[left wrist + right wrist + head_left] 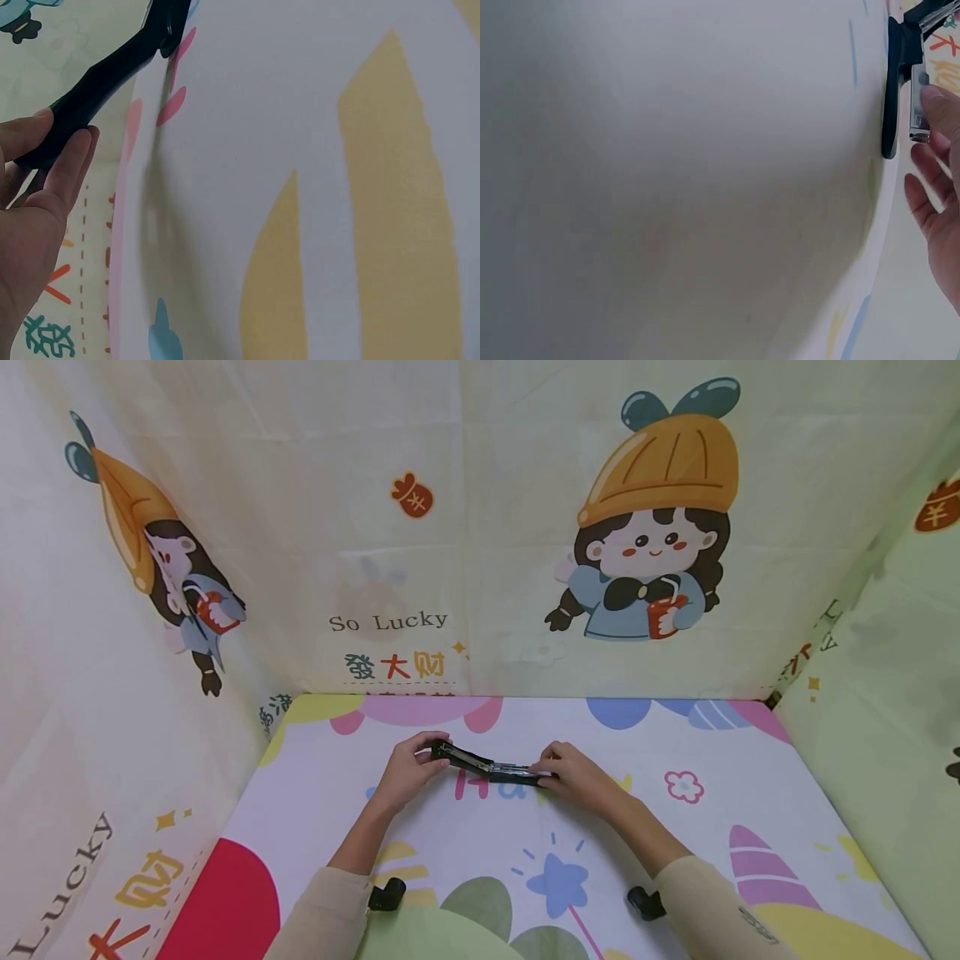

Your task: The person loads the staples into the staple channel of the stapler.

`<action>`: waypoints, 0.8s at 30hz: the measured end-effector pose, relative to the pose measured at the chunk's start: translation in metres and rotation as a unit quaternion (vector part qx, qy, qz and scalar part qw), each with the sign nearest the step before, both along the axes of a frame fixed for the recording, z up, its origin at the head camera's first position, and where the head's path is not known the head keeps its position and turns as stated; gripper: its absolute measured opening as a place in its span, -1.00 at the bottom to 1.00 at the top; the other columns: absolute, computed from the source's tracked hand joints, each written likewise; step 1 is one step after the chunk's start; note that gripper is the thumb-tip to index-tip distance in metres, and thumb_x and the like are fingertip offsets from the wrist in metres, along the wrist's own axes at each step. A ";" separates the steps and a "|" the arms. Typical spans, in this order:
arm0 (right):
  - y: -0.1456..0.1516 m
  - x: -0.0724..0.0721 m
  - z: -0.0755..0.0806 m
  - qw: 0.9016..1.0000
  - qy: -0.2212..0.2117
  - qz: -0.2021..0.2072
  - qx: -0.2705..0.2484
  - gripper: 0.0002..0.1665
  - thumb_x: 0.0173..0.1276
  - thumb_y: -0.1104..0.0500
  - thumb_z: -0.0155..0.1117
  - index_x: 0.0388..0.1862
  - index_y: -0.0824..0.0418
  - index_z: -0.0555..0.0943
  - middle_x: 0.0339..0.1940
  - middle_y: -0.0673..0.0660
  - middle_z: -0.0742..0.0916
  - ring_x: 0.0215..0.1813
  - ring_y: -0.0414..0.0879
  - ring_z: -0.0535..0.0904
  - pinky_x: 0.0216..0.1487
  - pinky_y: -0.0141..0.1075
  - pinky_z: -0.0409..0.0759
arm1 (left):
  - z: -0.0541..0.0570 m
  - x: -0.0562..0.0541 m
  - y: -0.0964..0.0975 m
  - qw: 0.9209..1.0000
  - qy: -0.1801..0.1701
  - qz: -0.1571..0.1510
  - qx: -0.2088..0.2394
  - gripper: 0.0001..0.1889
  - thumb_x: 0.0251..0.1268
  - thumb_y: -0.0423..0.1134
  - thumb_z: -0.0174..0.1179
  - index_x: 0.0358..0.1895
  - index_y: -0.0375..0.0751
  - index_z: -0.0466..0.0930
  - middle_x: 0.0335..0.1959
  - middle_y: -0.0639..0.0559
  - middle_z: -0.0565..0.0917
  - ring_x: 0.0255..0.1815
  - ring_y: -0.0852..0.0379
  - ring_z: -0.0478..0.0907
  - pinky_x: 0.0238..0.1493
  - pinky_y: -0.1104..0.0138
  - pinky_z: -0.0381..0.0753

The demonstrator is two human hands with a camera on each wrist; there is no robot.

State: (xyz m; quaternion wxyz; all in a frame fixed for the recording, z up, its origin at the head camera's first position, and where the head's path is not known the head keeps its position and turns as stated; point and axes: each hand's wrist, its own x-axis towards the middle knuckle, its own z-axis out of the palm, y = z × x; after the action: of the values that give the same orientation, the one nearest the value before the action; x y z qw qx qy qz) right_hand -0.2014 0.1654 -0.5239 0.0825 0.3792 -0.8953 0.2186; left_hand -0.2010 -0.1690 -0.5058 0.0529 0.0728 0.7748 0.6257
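A black stapler (467, 761) is swung wide open over the middle of the patterned table. Its long black top arm (97, 88) slants upward to the left, and my left hand (406, 774) grips the end between thumb and fingers. On the right side lie the black base (890, 97) and, above it, the metal staple rail (918, 112). My right hand (579, 778) pinches that rail near its end, thumb on its face, the other fingers loosely bent beside it. In the right wrist view a gap shows between rail and base.
The tabletop (600, 827) has a colourful printed cover with letters, a star and stripes. Printed cloth walls (510, 527) rise at the back and on both sides. Small black devices (387, 895) sit at both sleeve cuffs.
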 end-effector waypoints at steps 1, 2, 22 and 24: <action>0.000 0.001 0.001 1.000 -0.003 -0.003 0.002 -0.72 0.27 0.25 0.54 -0.03 0.11 0.81 -0.12 0.09 0.69 -0.09 -0.04 0.56 -0.04 -0.19 0.62 | 0.000 0.000 0.000 1.000 0.000 -0.001 0.000 -0.51 0.28 -0.57 0.33 0.30 -0.42 0.55 0.25 -0.33 0.60 0.17 -0.25 0.67 0.09 0.31 0.73; 0.000 0.002 0.002 1.000 -0.009 -0.008 0.005 -0.72 0.27 0.24 0.54 -0.03 0.10 0.81 -0.11 0.09 0.69 -0.07 -0.04 0.57 -0.02 -0.19 0.62 | 0.000 0.000 0.000 1.000 0.001 0.000 0.001 -0.51 0.28 -0.58 0.32 0.29 -0.43 0.55 0.25 -0.33 0.60 0.17 -0.24 0.68 0.09 0.31 0.73; 0.023 0.004 -0.004 0.996 -0.057 -0.064 -0.014 -0.54 0.17 0.14 0.62 0.04 0.24 0.75 -0.05 0.11 0.72 -0.03 -0.01 0.62 0.05 -0.06 0.65 | 0.000 0.000 0.001 1.000 -0.004 0.004 -0.010 -0.51 0.28 -0.56 0.34 0.29 -0.37 0.56 0.25 -0.26 0.61 0.15 -0.19 0.69 0.13 0.21 0.72; 0.025 0.004 -0.005 0.997 -0.051 -0.060 -0.014 -0.56 0.16 0.16 0.62 0.01 0.26 0.75 -0.10 0.10 0.73 -0.10 -0.06 0.61 -0.03 -0.12 0.65 | 0.001 0.000 0.001 1.000 -0.006 0.005 -0.009 -0.51 0.27 -0.56 0.34 0.29 -0.37 0.57 0.25 -0.25 0.61 0.14 -0.19 0.70 0.13 0.23 0.71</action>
State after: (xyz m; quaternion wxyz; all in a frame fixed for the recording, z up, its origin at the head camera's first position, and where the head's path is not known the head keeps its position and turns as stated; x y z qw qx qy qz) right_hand -0.1972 0.1899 -0.5293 0.0546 0.3122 -0.9163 0.2449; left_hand -0.2008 -0.1676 -0.5048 0.0551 0.0653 0.7805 0.6193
